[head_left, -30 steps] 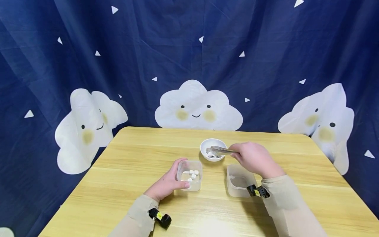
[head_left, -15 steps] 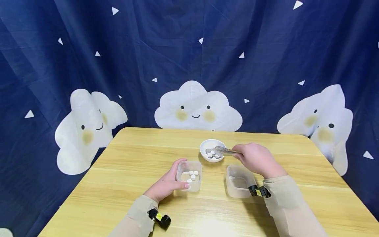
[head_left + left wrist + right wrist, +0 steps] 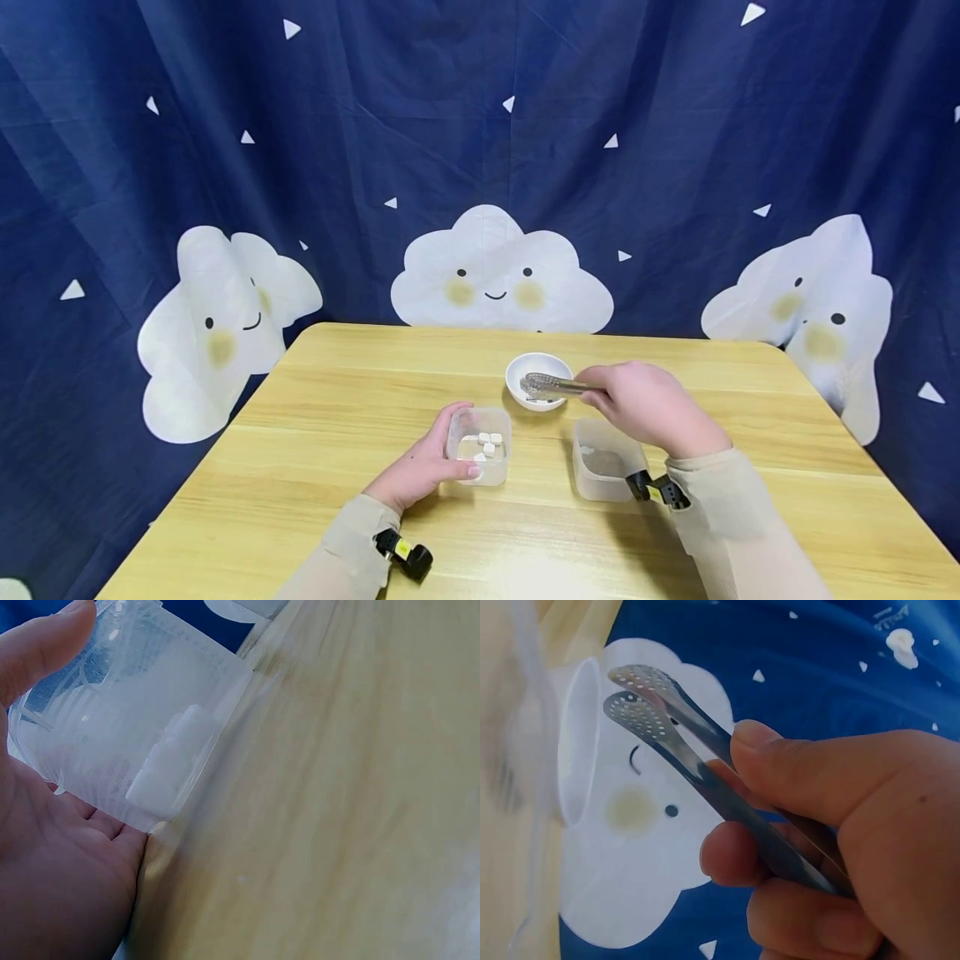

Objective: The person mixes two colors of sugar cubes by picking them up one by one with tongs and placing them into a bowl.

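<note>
My left hand (image 3: 423,458) grips the side of a translucent plastic container (image 3: 497,473), thumb at the near side and fingers at the back. Several white cubes (image 3: 489,450) lie on its floor; the left wrist view shows white cubes (image 3: 169,765) through the wall. In my right hand (image 3: 645,404) is a pair of metal tongs (image 3: 558,386), pinched between thumb and fingers. Their perforated tips (image 3: 637,716) stand slightly apart with nothing visible between them. The tips overlap a white bowl (image 3: 538,361) in the head view and partly hide its contents.
A second translucent container (image 3: 600,490) stands under my right wrist, partly covered by the wrist camera (image 3: 656,490). All of these stand on a wooden table (image 3: 337,392). Behind it hangs a blue curtain (image 3: 345,125) printed with clouds.
The tongs shift slightly right over the bowl, then back left and over its middle, covering the pieces seen there before. My left hand and its container stay in place.
</note>
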{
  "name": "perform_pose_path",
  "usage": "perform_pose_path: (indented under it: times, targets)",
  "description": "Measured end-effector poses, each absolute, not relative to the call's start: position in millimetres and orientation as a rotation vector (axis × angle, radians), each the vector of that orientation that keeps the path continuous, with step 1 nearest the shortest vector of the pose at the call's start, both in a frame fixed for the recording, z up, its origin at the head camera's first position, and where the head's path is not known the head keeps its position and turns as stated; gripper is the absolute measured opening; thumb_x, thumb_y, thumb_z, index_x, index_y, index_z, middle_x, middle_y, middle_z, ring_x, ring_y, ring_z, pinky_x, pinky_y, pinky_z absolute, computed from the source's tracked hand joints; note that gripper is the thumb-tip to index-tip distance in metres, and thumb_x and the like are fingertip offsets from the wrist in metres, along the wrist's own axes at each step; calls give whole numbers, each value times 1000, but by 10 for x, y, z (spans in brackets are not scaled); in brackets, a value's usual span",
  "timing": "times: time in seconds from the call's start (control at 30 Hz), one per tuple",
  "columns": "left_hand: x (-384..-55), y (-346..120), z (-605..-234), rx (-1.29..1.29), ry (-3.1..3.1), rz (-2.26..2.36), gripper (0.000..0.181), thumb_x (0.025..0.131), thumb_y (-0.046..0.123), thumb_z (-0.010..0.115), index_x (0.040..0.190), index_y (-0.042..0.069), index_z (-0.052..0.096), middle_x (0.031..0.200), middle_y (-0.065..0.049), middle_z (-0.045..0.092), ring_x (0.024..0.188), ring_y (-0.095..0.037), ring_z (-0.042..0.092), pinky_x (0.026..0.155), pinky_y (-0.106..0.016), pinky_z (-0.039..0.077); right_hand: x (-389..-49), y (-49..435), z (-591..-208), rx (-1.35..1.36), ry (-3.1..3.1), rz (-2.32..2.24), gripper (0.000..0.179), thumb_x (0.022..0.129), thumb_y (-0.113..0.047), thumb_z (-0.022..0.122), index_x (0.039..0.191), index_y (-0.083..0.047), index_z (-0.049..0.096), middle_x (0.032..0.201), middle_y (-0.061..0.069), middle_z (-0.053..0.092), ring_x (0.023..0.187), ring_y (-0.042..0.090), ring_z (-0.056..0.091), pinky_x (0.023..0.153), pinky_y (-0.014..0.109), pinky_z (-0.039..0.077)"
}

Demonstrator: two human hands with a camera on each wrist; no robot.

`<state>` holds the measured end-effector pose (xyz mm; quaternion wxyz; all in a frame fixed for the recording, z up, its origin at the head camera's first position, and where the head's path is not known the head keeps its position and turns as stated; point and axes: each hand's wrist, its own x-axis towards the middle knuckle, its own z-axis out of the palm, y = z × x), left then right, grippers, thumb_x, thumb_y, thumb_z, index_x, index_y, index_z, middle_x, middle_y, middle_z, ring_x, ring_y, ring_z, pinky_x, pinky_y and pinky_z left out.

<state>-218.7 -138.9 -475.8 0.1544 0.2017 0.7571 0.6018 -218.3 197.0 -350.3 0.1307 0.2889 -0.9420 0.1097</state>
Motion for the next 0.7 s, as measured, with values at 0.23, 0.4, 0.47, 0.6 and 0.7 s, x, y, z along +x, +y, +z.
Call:
perform_pose_path:
  times: [0.23,0.4,0.47,0.6,0.7]
  targets:
    - [-2188,-1385,-4755,579,2177,1722,93,85,15,79,158,20,22,155,-12,38,131,-30,46,115,-49,29,-2094,1819,-3405,971,-2653,309,15,93,-18,74,108,-19,75,92,-13,69,77,9,64,71,41,56]
    - [-2182,-1393,-4760,577,2190,1711,92,85,18,79,158,21,23,157,-12,35,138,-31,39,118,-54,23,-2045,1702,-3382,1050,-2648,273,19,93,-18,74,112,-19,75,93,-11,71,78,9,65,71,39,56]
    - [-2180,-1394,-4759,577,2194,1710,92,85,18,80,157,22,24,157,-12,35,138,-32,39,118,-56,22,-2028,1651,-3381,1071,-2649,254,19,93,-19,74,112,-19,75,93,-12,71,78,10,65,70,39,57]
    - [-2179,-1395,-4758,581,2201,1705,92,84,20,80,157,22,24,156,-13,36,138,-32,39,118,-58,22,-2016,1560,-3396,1096,-2658,222,17,91,-21,75,108,-22,75,89,-13,68,74,8,62,66,37,55]
    - [-2183,-1395,-4762,585,2204,1699,92,85,20,80,158,22,23,157,-11,36,141,-31,36,118,-58,20,-2019,1494,-3416,1095,-2678,210,16,91,-23,76,107,-24,75,88,-14,68,72,7,60,64,35,53]
